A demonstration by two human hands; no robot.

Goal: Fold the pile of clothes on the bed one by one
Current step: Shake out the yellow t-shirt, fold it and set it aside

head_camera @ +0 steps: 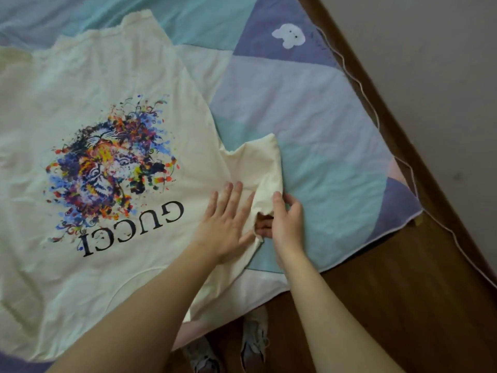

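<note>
A cream T-shirt (88,84) with a colourful tiger print and black lettering lies spread flat on the bed, its collar toward me. Its right sleeve (265,162) is bunched up and partly folded over at the shirt's right side. My left hand (228,222) lies flat with straight fingers, pressing the shirt just left of that sleeve. My right hand (285,219) grips the sleeve's lower edge, thumb on top and fingers curled underneath the fabric.
The bed is covered by a patchwork sheet (309,109) in teal, lavender and purple with a white bunny patch (289,35). The brown wooden bed frame (403,278) runs along the right and near side. My shoes (252,337) show below on the floor.
</note>
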